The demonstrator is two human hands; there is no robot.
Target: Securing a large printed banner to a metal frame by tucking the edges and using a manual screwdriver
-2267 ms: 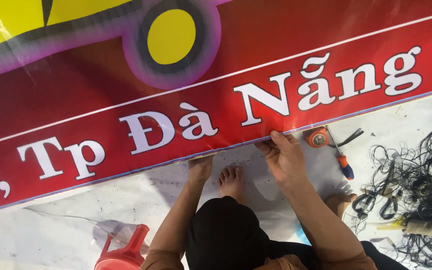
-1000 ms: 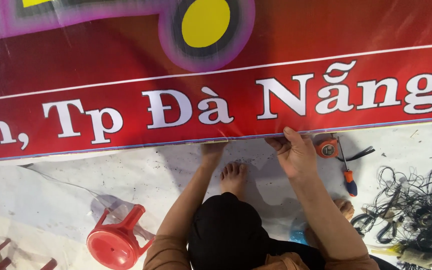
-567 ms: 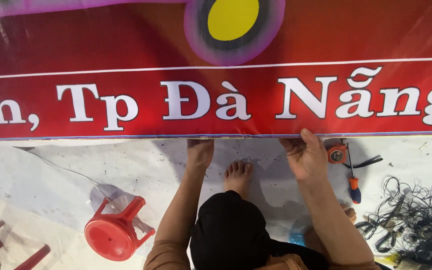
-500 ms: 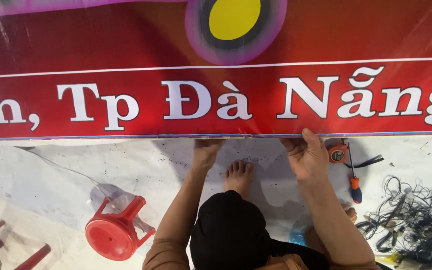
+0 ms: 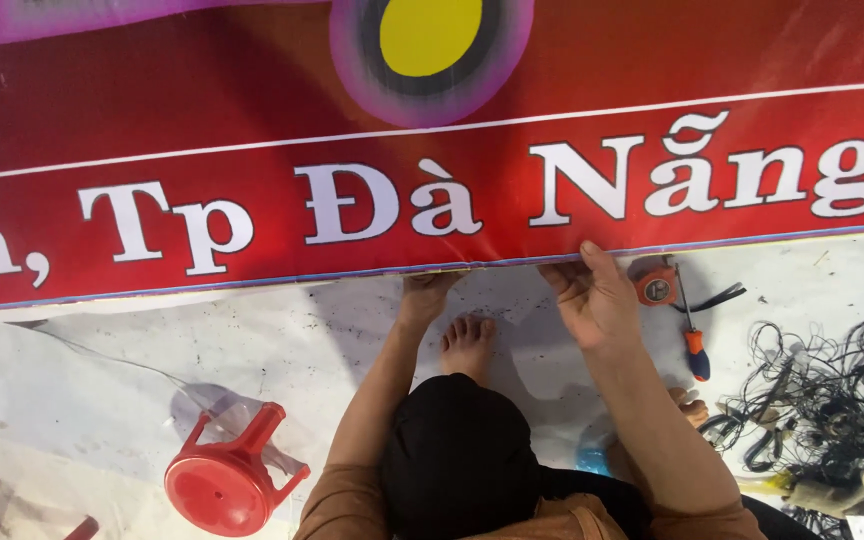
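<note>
Banner (image 5: 252, 130), red with white lettering, lies flat across the floor, its lower edge just in front of the person's bare foot (image 5: 467, 345). Left hand (image 5: 427, 295) and right hand (image 5: 597, 300) both pinch that edge, fingers closed on the vinyl. Doing this well probably means even tension between the hands, clear of the tape measure (image 5: 656, 284) and screwdriver (image 5: 692, 340) on the right.

Pale floor (image 5: 102, 380) bears red banner (image 5: 252, 130), stool (image 5: 227, 480), tape measure (image 5: 656, 284), screwdriver (image 5: 694, 345), cables (image 5: 832, 390).
</note>
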